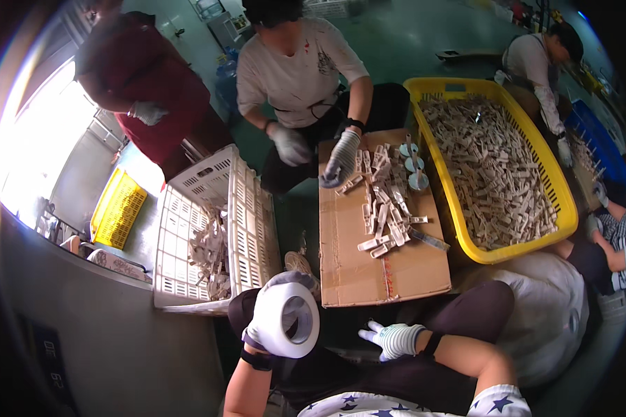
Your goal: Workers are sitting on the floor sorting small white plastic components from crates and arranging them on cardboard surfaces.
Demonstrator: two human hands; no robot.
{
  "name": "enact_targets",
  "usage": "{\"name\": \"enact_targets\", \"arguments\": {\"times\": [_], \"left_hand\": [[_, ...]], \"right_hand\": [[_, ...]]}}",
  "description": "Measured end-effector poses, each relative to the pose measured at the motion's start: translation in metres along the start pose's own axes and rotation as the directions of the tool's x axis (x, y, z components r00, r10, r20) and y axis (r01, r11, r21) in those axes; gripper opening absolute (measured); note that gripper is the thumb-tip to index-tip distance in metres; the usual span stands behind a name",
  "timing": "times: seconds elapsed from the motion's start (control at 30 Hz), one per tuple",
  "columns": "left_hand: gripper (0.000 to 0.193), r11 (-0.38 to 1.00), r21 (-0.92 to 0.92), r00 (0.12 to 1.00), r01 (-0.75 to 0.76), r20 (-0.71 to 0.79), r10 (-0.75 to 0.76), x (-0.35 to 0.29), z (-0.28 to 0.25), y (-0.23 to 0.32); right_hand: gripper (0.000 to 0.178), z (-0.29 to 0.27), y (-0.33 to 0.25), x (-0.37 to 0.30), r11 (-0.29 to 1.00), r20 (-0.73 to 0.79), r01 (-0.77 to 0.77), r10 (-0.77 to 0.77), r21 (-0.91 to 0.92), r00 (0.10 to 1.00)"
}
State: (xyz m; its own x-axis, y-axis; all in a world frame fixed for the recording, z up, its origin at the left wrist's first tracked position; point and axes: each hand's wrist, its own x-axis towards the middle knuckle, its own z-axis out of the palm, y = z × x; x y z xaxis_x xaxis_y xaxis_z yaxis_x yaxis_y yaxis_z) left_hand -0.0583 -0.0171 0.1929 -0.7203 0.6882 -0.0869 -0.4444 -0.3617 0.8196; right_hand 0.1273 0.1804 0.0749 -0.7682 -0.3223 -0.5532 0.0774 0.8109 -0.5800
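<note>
My left hand (pixel 254 329), in a pale work glove, grips a thick roll of white tape (pixel 277 332) above my left thigh. The open core of the roll faces right. Over my lap, my right hand (pixel 396 340) wears a white striped glove; its fingers are spread apart and hold nothing. In front of me stands a cardboard box (pixel 348 267), its top carrying a loose pile of beige plastic clip-like pieces (pixel 388 208). Several round pale-blue-topped objects (pixel 415 165) stand beside the pile. A flat strip-like tool (pixel 430 240) lies at the pile's near right.
A white slatted crate (pixel 247 229) with similar pieces stands left of the box. On the right is a yellow basket (pixel 466 256) full of them, with a white sack (pixel 542 313) nearer me. Across the box a gloved co-worker (pixel 302 76) reaches over it; other people work around.
</note>
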Motion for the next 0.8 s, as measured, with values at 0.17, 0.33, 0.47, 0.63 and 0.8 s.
{"name": "enact_targets", "arguments": {"times": [0.17, 0.33, 0.47, 0.63, 0.8], "left_hand": [[0.036, 0.917, 0.39, 0.996, 0.088, -0.056, -0.072, 0.03, 0.006, 0.014], [0.053, 0.868, 0.489, 0.987, -0.088, 0.161, 0.009, 0.055, 0.012, 0.0], [0.055, 0.908, 0.327, 0.944, 0.26, 0.112, -0.311, 0.075, 0.016, 0.006], [0.05, 0.955, 0.097, 0.95, 0.282, 0.109, -0.292, 0.127, 0.017, 0.01], [0.033, 0.972, 0.066, 0.973, 0.227, -0.063, -0.223, 0.224, -0.023, 0.006]], "right_hand": [[0.03, -0.077, -0.009, 0.002, 0.899, -0.63, 0.286, -0.015, 0.332, 0.777], [0.1, -0.112, -0.035, -0.017, 0.41, -0.559, 0.583, -0.191, 0.702, 0.807], [0.073, -0.12, -0.046, 0.011, 0.163, -0.564, 0.614, -0.271, 0.772, 0.78], [0.04, -0.131, -0.037, 0.021, 0.38, -0.651, 0.633, -0.1, 0.675, 0.753], [0.04, -0.156, -0.047, 0.002, 0.236, -0.635, 0.652, -0.154, 0.721, 0.757]]}}
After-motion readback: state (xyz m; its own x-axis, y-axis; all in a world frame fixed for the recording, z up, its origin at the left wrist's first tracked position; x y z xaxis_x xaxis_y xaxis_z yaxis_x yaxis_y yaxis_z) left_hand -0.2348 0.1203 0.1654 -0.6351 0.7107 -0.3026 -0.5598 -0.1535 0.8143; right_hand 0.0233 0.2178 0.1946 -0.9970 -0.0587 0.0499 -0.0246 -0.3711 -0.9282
